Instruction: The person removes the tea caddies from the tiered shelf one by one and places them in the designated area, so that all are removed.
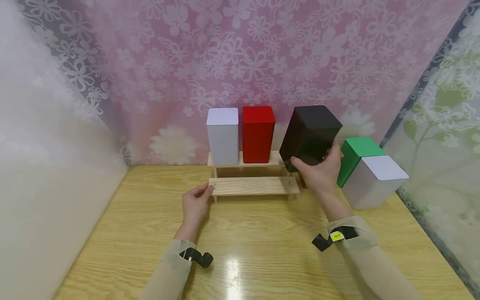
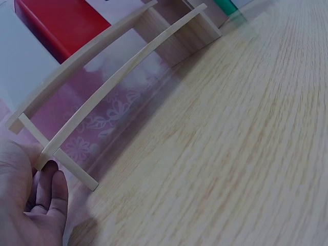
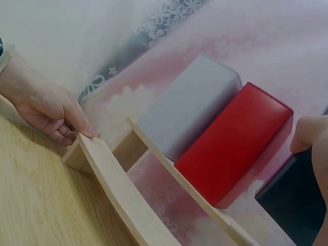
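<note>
A two-step wooden rack (image 1: 255,186) stands on the table against the curtain. My left hand (image 1: 196,204) pinches the left end of its lower board, thumb on top and fingers beneath, as the left wrist view shows. My right hand (image 1: 321,171) grips a black box (image 1: 315,129), tilted, over the right end of the upper board. A white box (image 1: 224,137) and a red box (image 1: 258,135) stand upright side by side on that upper board (image 3: 179,179). In the right wrist view the black box (image 3: 294,197) is partly hidden by my thumb.
To the right of the rack, a green box (image 1: 361,146) and another white box (image 1: 375,183) stand close together on the wooden table (image 1: 240,241). A pink flowered curtain (image 1: 168,75) hangs right behind the rack, with pale fabric on both sides.
</note>
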Demonstrator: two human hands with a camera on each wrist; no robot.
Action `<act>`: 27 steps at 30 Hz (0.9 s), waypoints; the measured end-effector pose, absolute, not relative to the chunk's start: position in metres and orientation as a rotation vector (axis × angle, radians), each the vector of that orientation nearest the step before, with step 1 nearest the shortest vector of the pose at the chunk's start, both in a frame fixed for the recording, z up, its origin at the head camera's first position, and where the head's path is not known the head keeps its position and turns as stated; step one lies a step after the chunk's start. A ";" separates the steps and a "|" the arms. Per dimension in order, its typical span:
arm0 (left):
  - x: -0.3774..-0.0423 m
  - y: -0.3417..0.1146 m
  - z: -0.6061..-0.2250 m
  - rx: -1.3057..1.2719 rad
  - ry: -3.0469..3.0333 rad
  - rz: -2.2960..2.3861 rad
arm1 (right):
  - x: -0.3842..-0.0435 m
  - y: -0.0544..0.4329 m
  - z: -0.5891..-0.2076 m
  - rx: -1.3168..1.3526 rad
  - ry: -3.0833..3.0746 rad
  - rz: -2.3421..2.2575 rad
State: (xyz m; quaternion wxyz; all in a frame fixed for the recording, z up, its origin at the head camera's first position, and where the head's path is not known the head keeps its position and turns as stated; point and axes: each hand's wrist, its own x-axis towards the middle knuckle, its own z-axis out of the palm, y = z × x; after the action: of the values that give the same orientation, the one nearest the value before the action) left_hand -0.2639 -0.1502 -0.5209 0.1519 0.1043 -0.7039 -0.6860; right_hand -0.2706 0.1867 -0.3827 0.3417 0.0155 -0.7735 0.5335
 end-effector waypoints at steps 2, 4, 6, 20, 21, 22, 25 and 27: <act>-0.264 -0.150 -0.522 0.308 -2.028 -1.964 | -0.263 0.192 -0.381 0.031 -2.021 1.396; -0.264 -0.150 -0.523 0.325 -2.032 -1.959 | -0.256 0.197 -0.380 0.037 -2.021 1.405; -0.263 -0.150 -0.524 0.329 -2.029 -1.959 | -0.250 0.202 -0.379 0.050 -2.014 1.417; -0.266 -0.148 -0.524 0.308 -2.021 -1.976 | -0.214 0.231 -0.385 0.061 -2.009 1.458; -0.266 -0.148 -0.523 0.309 -2.022 -1.977 | -0.212 0.232 -0.386 0.070 -2.003 1.472; -0.266 -0.148 -0.523 0.310 -2.023 -1.976 | -0.209 0.233 -0.386 0.077 -2.000 1.481; -0.265 -0.148 -0.522 0.311 -2.026 -1.971 | -0.202 0.236 -0.389 0.073 -2.006 1.479; -0.265 -0.148 -0.523 0.313 -2.025 -1.971 | -0.197 0.239 -0.392 0.058 -2.019 1.465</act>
State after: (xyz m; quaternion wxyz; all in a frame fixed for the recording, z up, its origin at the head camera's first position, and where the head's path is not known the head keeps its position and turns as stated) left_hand -0.2654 -0.1483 -0.5230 0.1489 0.1088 -0.7043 -0.6855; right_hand -0.1972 0.2388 -0.3917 0.3177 0.0221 -0.7672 0.5568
